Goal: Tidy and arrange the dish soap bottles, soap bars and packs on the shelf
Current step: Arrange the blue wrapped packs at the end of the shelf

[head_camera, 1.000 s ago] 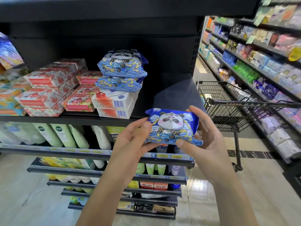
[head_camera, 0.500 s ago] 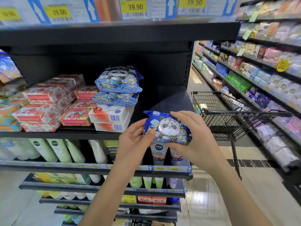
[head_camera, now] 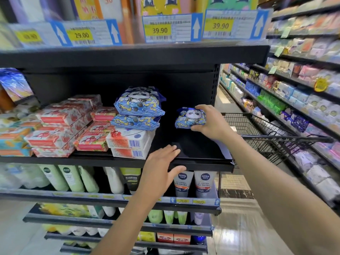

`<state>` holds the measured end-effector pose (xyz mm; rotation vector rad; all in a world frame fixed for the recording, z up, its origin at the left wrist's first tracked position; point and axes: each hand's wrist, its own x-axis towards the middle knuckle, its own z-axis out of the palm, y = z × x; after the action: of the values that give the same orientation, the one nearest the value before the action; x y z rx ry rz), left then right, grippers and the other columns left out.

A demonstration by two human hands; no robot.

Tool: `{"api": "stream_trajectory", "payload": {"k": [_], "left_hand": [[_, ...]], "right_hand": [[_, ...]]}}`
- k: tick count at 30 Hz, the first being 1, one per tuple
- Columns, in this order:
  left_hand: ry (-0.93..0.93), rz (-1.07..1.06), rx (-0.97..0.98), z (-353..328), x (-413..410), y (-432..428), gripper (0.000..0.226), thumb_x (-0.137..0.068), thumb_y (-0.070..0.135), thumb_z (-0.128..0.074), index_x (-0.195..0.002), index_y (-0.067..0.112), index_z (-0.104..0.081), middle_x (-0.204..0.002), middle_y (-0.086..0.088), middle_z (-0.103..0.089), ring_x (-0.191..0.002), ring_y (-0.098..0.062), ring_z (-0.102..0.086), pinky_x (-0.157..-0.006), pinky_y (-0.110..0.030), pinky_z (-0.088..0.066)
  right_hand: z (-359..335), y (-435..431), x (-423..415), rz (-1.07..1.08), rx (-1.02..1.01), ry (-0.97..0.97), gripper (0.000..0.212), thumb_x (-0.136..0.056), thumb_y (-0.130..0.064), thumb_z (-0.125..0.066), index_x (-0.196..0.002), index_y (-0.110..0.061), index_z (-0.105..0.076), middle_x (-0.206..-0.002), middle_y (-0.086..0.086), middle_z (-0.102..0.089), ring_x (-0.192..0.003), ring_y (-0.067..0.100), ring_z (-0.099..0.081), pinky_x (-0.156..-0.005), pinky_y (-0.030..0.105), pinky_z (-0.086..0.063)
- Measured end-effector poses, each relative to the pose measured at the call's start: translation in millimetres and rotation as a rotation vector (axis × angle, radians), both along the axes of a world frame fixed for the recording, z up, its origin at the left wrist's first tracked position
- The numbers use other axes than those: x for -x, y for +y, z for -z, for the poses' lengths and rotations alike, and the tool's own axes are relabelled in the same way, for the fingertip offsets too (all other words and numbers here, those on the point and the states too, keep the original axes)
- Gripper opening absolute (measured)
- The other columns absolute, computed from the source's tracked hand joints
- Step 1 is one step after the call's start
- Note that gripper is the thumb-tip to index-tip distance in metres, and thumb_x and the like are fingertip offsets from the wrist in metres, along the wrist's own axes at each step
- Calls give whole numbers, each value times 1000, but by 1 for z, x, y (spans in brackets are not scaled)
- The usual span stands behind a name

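My right hand (head_camera: 211, 124) grips a blue panda soap pack (head_camera: 189, 117) and holds it over the bare right part of the black shelf (head_camera: 198, 159). My left hand (head_camera: 160, 170) is free of the pack, fingers spread, resting at the shelf's front edge. Two more panda packs (head_camera: 138, 107) are stacked on two white boxed soap bars (head_camera: 130, 141) left of the held pack. Red and white soap packs (head_camera: 58, 129) fill the shelf's left side in stacks.
A black wire shopping cart (head_camera: 266, 133) stands right of the shelf end. Tubes and bottles (head_camera: 73, 179) line the shelf below, with Nivea Men tubes (head_camera: 195, 183) under my left hand. Price tags (head_camera: 160, 28) hang from the shelf above. Stocked shelves line the aisle on the right.
My left hand has let go of the panda pack and dropped to the shelf edge. My right hand alone has carried the pack up and forward, over the shelf.
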<state>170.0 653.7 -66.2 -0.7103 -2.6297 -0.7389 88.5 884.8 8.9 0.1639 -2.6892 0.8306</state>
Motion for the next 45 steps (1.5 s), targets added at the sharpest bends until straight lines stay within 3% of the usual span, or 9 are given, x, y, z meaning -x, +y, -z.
{"api": "stream_trajectory", "payload": {"k": [10, 17, 21, 24, 29, 34, 37, 40, 45], "left_hand": [[30, 10, 1, 5, 3, -1, 58, -92, 48, -69, -142, 21, -61, -150, 5, -55, -143, -15, -46, -118, -22, -17], [56, 17, -4, 12, 7, -1, 57, -92, 47, -71, -140, 19, -62, -149, 3, -57, -142, -17, -48, -119, -29, -24], [65, 3, -23, 15, 8, 1, 56, -85, 48, -75, -131, 18, -69, -140, 1, -64, -133, -19, -58, -114, -31, -30], [55, 5, -33, 12, 7, 0, 56, -86, 49, -72, -133, 18, -68, -142, 2, -62, -135, -17, -55, -117, -30, -30], [-54, 55, -265, -7, -11, -8, 48, -94, 40, -72, -139, 32, -61, -140, 30, -49, -132, 8, -42, -112, -4, -22], [-33, 73, -483, -48, -33, -36, 26, -92, 28, -76, -118, 30, -74, -123, 24, -66, -118, 2, -60, -99, -13, -44], [90, 0, -579, -81, -34, -61, 20, -90, 24, -77, -107, 32, -75, -110, 19, -69, -107, -7, -65, -88, -13, -47], [185, -91, -548, -106, -17, -86, 26, -87, 24, -80, -109, 33, -70, -112, 18, -67, -107, -2, -62, -86, -9, -45], [-13, -227, -392, -113, 22, -111, 63, -79, 41, -85, -136, 28, -59, -134, 14, -58, -120, -1, -54, -94, -13, -40]], "right_hand": [[-1, -5, 32, -1, -37, -210, 87, -84, -32, -84, -155, -11, -36, -155, 11, -43, -142, 30, -43, -112, 34, -35], [-57, -51, -12, -158, 111, 112, 72, -87, -9, -61, -154, -23, -40, -159, 1, -37, -148, 21, -33, -123, 41, -26], [-88, -86, -33, -364, 131, 86, 80, -81, -31, -60, -157, -29, -35, -160, -4, -36, -146, 11, -33, -115, 23, -28], [-89, -104, -29, -377, 12, 28, 94, -82, -53, -77, -160, -29, -30, -161, -4, -35, -147, 16, -35, -119, 35, -33], [-83, -114, -18, -315, -6, 22, 96, -74, -52, -86, -154, -25, -41, -148, 0, -50, -136, 21, -47, -114, 43, -42], [-82, -115, -20, -303, 48, 151, 82, -72, -42, -90, -144, -22, -55, -135, 0, -57, -126, 19, -53, -108, 37, -43], [-79, -104, -25, -264, 141, 169, 79, -74, -40, -89, -143, -24, -56, -134, -1, -58, -119, 12, -55, -98, 18, -42], [-74, -89, -30, -192, 273, 187, 76, -75, -36, -90, -142, -24, -57, -129, -4, -59, -112, 8, -58, -85, 7, -38], [-68, -73, -42, -147, 342, 213, 70, -76, -34, -89, -139, -25, -59, -126, -4, -61, -115, 12, -60, -98, 24, -44]]}}
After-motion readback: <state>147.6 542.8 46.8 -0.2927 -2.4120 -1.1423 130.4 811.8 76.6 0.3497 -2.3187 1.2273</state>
